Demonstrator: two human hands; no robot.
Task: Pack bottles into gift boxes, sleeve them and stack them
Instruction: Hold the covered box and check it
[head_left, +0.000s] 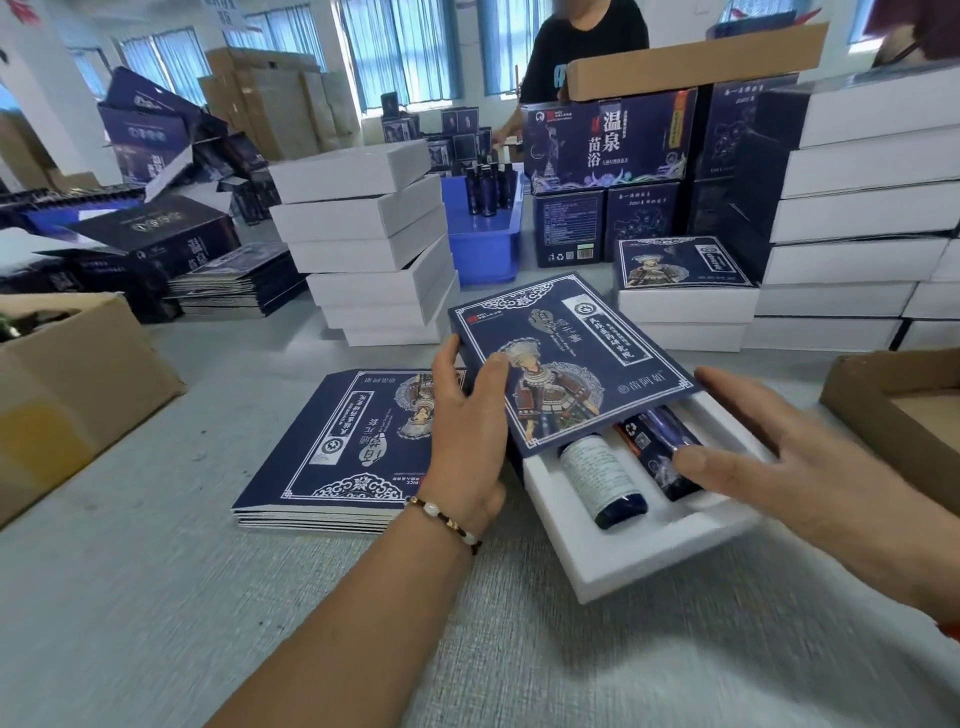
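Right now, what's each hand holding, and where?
Left hand grips the blue sleeve at its left edge. Right hand holds nothing; straight fingers press the boxed bottle in the white tray.

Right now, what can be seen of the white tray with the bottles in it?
The white tray looks like foam, with thick walls and two side-by-side slots. One slot holds a dark bottle with a pale label, the other a dark blue printed bottle. It lies flat on the grey table, turned at an angle, its far part already under the blue sleeve. The left hand grips the sleeve's edge; the right hand has straight fingers touching the printed bottle.
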